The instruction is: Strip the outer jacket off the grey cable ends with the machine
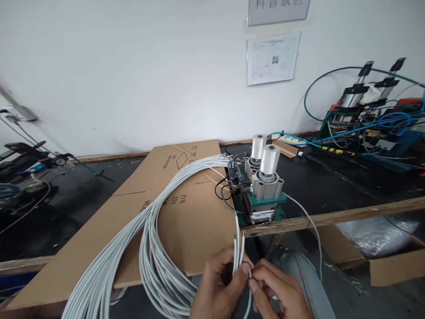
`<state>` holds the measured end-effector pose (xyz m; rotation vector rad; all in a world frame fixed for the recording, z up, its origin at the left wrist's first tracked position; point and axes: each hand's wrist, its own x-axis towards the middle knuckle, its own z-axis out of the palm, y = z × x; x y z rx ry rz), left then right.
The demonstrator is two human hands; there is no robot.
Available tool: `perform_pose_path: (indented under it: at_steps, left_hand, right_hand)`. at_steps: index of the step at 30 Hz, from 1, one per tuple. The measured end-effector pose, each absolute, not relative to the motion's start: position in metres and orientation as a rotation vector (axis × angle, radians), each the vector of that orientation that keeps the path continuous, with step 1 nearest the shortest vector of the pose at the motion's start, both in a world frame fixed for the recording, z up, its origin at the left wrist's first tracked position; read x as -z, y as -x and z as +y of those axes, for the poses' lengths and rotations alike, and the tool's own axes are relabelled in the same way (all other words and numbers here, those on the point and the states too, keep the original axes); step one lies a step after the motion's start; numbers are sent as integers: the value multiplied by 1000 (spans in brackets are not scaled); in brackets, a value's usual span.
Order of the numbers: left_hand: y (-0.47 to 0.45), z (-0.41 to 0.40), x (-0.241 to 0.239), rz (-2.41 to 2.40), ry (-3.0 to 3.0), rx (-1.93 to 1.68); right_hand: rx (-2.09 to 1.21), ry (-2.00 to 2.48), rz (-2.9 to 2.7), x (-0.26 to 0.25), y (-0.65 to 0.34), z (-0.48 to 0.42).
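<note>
My left hand is closed around several white cable ends that stick up above its fingers. My right hand pinches one of those cables just beside the left thumb. The cables belong to a thick white bundle that loops over a flat cardboard sheet and back toward a small pneumatic press with two metal cylinders. Both hands are below the bench edge, in front of the press.
A second machine with blue hoses stands at the back right of the black bench. Tools and cables lie at the far left. An open carton with plastic sits under the bench at right. Papers hang on the wall.
</note>
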<state>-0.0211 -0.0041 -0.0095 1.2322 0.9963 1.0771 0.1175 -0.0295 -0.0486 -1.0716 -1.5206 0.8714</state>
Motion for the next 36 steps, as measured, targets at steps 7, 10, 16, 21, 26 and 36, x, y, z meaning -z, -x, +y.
perform_pose_path:
  at_steps: [7, 10, 16, 21, 26, 36]
  left_hand:
    - [26, -3, 5, 978, -1178, -1044]
    - [23, -5, 6, 974, -1194, -1100]
    - [22, -7, 14, 1012, -1139, -1081]
    - [26, -6, 15, 1048, -1147, -1056]
    - [25, -6, 8, 1062, -1132, -1081]
    - [29, -9, 9, 1000, -1229, -1053]
  right_hand:
    - [-742, 1088, -1682, 33, -122, -30]
    - [-726, 1065, -1772, 29, -125, -27]
    - [-710, 1099, -1793, 32, -121, -26]
    - [-255, 1116, -1868, 38, -117, -28]
    - [183, 1043, -2119, 29, -124, -25]
    - [100, 1007, -2210, 27, -126, -25]
